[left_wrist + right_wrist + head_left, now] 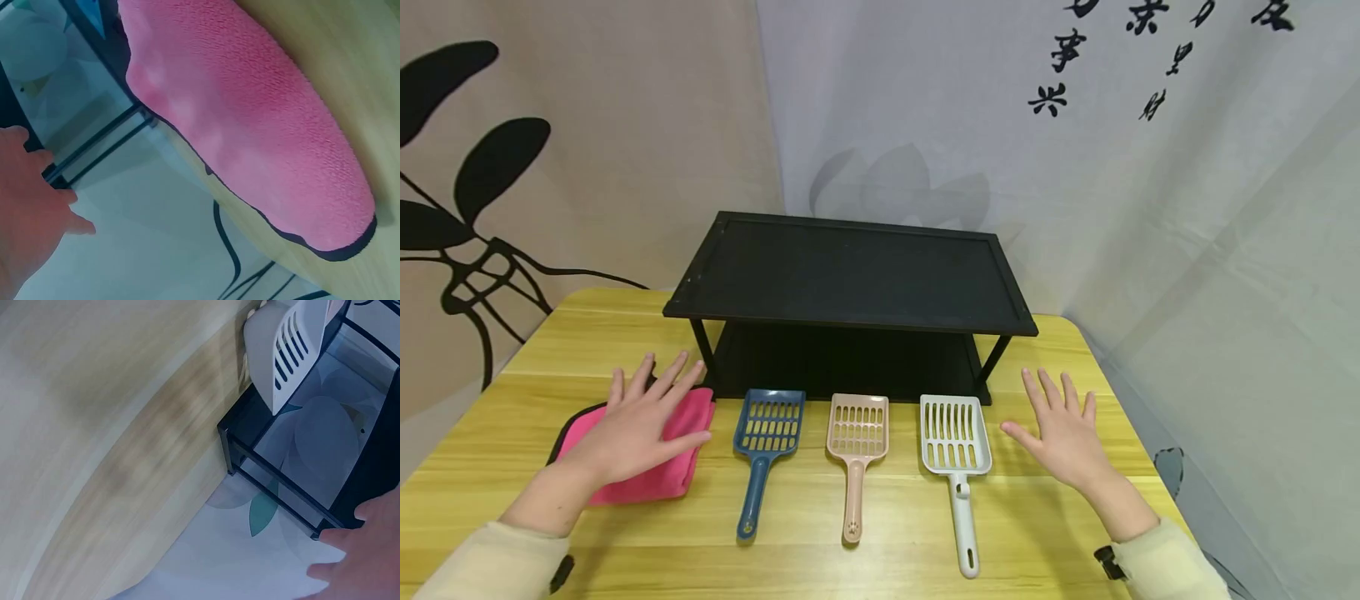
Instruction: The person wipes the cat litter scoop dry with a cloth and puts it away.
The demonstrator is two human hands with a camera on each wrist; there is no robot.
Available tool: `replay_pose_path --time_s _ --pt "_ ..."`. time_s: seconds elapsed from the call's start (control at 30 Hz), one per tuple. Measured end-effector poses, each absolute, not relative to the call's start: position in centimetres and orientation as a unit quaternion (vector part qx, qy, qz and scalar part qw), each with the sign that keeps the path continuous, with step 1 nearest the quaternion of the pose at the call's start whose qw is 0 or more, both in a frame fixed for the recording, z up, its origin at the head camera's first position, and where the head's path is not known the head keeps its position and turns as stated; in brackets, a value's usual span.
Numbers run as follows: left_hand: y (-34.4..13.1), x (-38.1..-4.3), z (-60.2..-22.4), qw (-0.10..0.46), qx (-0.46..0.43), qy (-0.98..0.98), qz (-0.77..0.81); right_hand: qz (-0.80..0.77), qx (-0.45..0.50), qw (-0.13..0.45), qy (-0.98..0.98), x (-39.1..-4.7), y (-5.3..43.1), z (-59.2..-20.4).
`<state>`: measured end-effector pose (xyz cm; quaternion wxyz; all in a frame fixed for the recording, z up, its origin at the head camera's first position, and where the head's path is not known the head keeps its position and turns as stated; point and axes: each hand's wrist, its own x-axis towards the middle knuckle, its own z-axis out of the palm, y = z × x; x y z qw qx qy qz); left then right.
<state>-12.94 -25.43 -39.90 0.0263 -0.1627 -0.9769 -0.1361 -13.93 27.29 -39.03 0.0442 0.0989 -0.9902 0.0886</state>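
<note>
My left hand point(638, 429), fingers spread, hovers over a folded pink cloth point(662, 475) with a dark edge; the cloth point(250, 125) also fills much of the left wrist view. To the right my other hand point(1060, 433) is held out with its fingers apart and nothing in them, beside a white slotted litter scoop point(963, 517). Further left on the wooden table lie a beige litter scoop point(854, 500) and a blue litter scoop point(756, 496), handles toward me. The white scoop's slotted head point(292, 353) shows in the right wrist view.
Behind the scoops stands a black two-tier rack point(850, 275), its lower shelf point(850, 362) close to the scoop heads. Curtains point(910, 108) with black lettering and plant prints hang behind the wooden table point(700, 558).
</note>
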Motion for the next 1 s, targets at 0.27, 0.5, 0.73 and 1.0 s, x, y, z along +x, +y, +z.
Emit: replay_pose_path --time_s 0.27,0.5,0.73,1.0 --pt "-26.2 -13.0 -40.5 0.028 -0.176 -0.972 -0.151 0.233 0.064 0.020 -0.970 -13.2 26.9 -39.2" --pt "-27.3 -12.8 -41.3 0.004 -0.169 -0.972 -0.161 0.381 0.001 -0.055 -0.923 -12.3 26.6 -39.2" --pt "-28.5 -12.4 -42.4 -0.026 -0.160 -0.972 -0.171 0.475 -0.016 -0.147 -0.867 -11.4 26.0 -40.9" --pt "-29.4 -11.9 -43.8 -0.059 -0.143 -0.975 -0.162 0.449 -0.018 -0.197 -0.872 -10.1 25.0 -43.1"
